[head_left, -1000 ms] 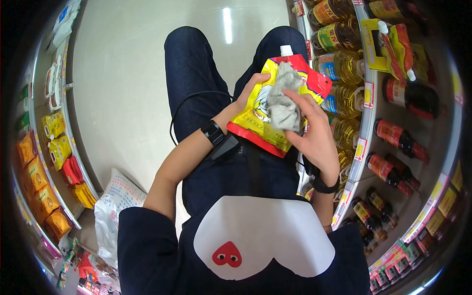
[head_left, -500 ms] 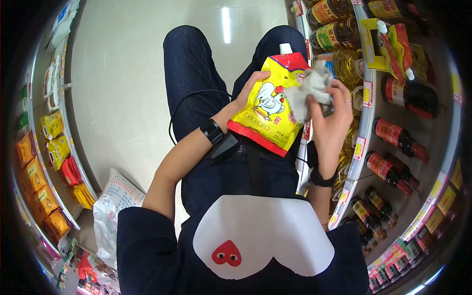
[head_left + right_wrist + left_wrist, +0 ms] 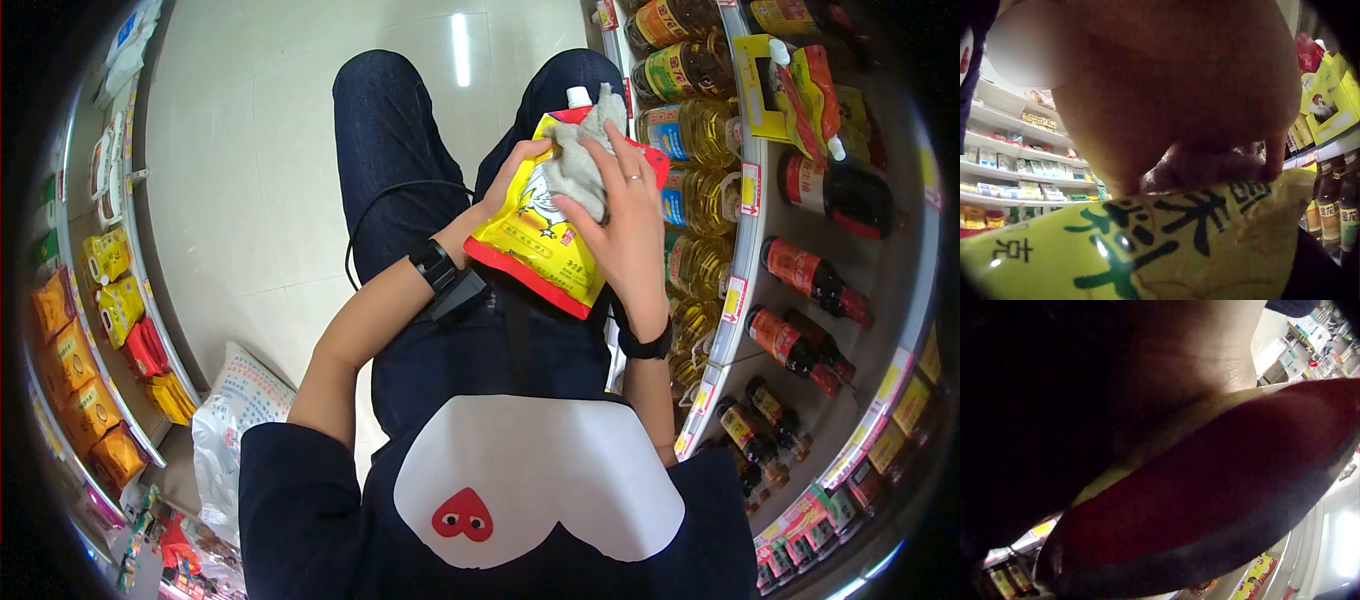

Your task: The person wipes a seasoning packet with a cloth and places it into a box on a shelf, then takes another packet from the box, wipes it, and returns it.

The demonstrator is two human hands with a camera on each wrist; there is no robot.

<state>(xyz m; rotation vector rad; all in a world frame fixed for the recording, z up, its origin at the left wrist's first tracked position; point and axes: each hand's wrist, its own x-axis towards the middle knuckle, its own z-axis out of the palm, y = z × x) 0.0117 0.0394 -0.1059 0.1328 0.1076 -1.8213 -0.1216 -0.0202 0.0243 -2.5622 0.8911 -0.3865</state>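
A yellow and red spouted pouch (image 3: pixel 525 250) with a white cap (image 3: pixel 578 97) and a printed white hen lies tilted over the lap in the head view. My left hand (image 3: pixel 502 192) grips its left edge, thumb on the front face and the other fingers hidden behind. Bunched on the upper front is a grey cloth (image 3: pixel 576 178), which my right hand (image 3: pixel 632 240) holds between thumb and fingers against the pouch. The left wrist view is largely filled by the pouch's dark red base (image 3: pixel 1210 494). Green characters show on the yellow pouch (image 3: pixel 1166 250) in the right wrist view.
Close on the right, a shelf holds oil bottles (image 3: pixel 690 135), dark sauce bottles (image 3: pixel 800 270) and a yellow display box (image 3: pixel 757 95) with pouches. Yellow and orange packets (image 3: pixel 75 360) line the left shelf. A white plastic sack (image 3: pixel 235 400) stands on the floor nearby.
My right hand has carried the cloth off toward the pouch's right edge, then back left and up across its front. The left hand has kept its grip on the pouch.
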